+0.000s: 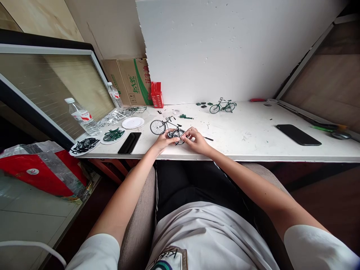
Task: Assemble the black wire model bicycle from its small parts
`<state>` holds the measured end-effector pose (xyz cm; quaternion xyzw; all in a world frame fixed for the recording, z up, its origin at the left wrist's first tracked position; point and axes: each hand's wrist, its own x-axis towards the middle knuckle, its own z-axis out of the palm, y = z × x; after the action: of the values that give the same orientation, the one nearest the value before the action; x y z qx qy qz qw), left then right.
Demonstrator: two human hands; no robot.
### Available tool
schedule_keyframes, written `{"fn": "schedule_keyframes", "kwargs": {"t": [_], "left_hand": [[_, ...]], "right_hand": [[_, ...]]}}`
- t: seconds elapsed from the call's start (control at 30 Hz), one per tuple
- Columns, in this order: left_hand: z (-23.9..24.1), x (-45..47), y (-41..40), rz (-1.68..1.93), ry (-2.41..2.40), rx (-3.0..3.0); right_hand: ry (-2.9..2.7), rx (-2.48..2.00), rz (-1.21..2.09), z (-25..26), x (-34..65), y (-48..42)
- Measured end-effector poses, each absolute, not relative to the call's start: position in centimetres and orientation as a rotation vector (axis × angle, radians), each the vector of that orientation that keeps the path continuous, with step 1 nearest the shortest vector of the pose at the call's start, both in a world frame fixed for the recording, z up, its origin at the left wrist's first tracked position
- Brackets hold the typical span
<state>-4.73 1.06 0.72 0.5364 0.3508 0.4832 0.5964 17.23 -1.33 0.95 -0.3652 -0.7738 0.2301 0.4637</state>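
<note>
A small black model bicycle (158, 127) is held just above the front part of the white table, its front wheel pointing left. My left hand (165, 141) grips it low near the pedals and rear wheel. At the rear wheel, my right hand (197, 140) is closed, thumb and forefinger pinched against the wheel's right side; whether a tiny part sits between them I cannot make out. A thin black stick-like tool (208, 138) lies on the table just right of my right hand. Behind the hands rests a green plastic piece (186, 117).
A finished-looking green model bicycle (223, 106) stands at the back. Plates of black parts (84, 145) and green parts (113, 135), a phone (129, 143) and water bottles (83, 117) are on the left. Another black phone (298, 135) lies right. The table's front edge (253, 159) is close.
</note>
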Motion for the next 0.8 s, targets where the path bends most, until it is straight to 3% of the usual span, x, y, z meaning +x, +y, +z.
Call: {"fn": "schedule_keyframes", "kwargs": {"t": [0.8], "left_hand": [[0.99, -4.65, 0.92, 1.124, 0.829, 1.242]], "right_hand": [[-1.922, -0.884, 0.492, 0.61, 17.23, -1.20]]}}
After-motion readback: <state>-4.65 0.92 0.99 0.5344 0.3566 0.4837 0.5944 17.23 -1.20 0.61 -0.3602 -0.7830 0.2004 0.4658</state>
